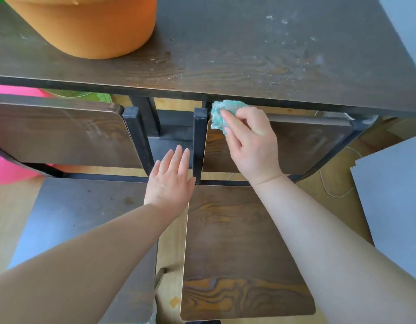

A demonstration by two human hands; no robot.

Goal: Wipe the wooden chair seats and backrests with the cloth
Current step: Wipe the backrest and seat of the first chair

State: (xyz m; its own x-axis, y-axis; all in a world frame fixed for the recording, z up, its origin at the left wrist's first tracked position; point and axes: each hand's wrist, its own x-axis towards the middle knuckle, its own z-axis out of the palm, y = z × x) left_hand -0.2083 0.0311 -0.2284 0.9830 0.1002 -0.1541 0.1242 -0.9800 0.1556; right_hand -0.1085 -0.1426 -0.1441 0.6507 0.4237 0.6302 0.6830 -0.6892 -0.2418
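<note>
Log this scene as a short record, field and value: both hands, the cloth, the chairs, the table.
left hand: flat, fingers straight, between the two chairs; contact unclear
right hand: pinches the cloth
cloth: teal, at the top left corner of the right backrest
right seat: brown wood grain
left seat: greyish sheen
table: dark, pale specks, bears an orange tub

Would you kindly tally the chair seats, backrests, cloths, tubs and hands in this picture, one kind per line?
Chair seats: 2, left seat and right seat
Backrests: 2, left backrest and right backrest
Cloths: 1, teal cloth
Tubs: 1, orange tub
Hands: 2, left hand and right hand
Total: 8
</note>
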